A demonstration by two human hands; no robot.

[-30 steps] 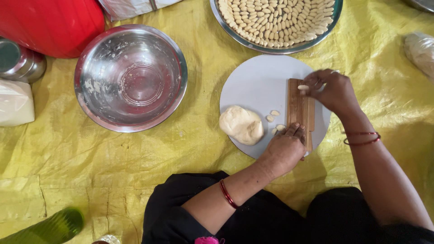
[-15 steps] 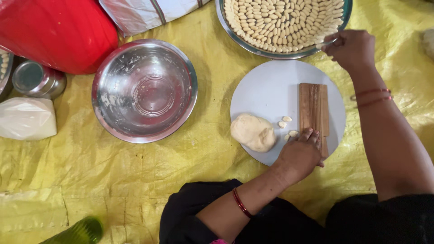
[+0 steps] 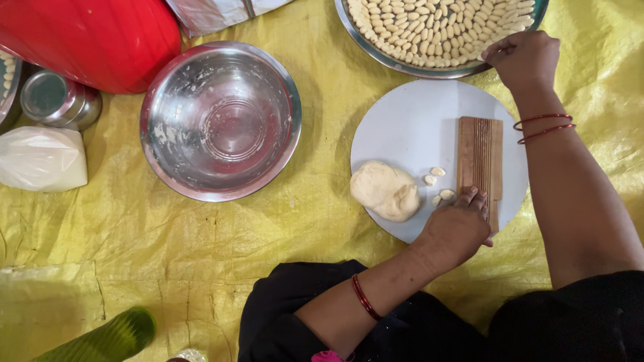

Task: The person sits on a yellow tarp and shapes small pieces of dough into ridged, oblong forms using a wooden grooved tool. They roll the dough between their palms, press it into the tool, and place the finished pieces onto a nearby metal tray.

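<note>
A round white board (image 3: pixel 416 121) lies on the yellow sheet in front of me. On it rest a lump of pale dough (image 3: pixel 386 190), a few small dough bits (image 3: pixel 435 175) and a ridged wooden paddle (image 3: pixel 480 158). My left hand (image 3: pixel 459 228) presses its fingertips on the paddle's near end. My right hand (image 3: pixel 524 59) reaches past the board to the rim of a steel tray (image 3: pixel 389 59) filled with several rows of small shaped dough pieces (image 3: pixel 436 23). Its fingers are pinched together at the tray's edge; what they hold is hidden.
A large empty steel bowl (image 3: pixel 221 121) sits left of the board. Further left are a red container (image 3: pixel 94 40), a small steel tin (image 3: pixel 57 100) and a white bag (image 3: pixel 41 159). A green object (image 3: pixel 107 338) lies at the bottom left.
My right hand left the wooden paddle and moved up to the tray of shaped pieces. My left hand stayed at the paddle's near end. The view shifted slightly.
</note>
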